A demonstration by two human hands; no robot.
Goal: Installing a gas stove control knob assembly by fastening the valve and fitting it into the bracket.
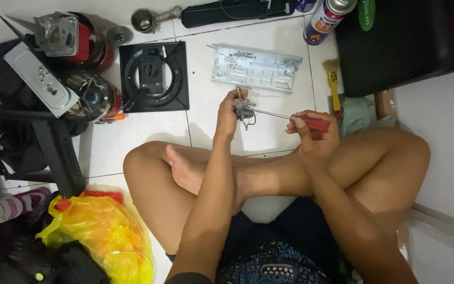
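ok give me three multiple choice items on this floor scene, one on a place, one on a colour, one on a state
1. Where does the silver metal bracket plate lie?
A. on the white tiled floor beyond the hands
B. on the person's lap
C. inside the yellow plastic bag

2. What colour is the handle of the screwdriver?
A. blue
B. red
C. green

3. What is the left hand doing?
A. resting flat on the floor
B. hanging free of everything
C. gripping a small metal part that the screwdriver tip meets

Answers:
1 A, the plate sits on the tiles past the hands, right of the black square frame.
2 B, the handle in the right hand is red.
3 C, the fingers close round the small part at the shaft's tip.
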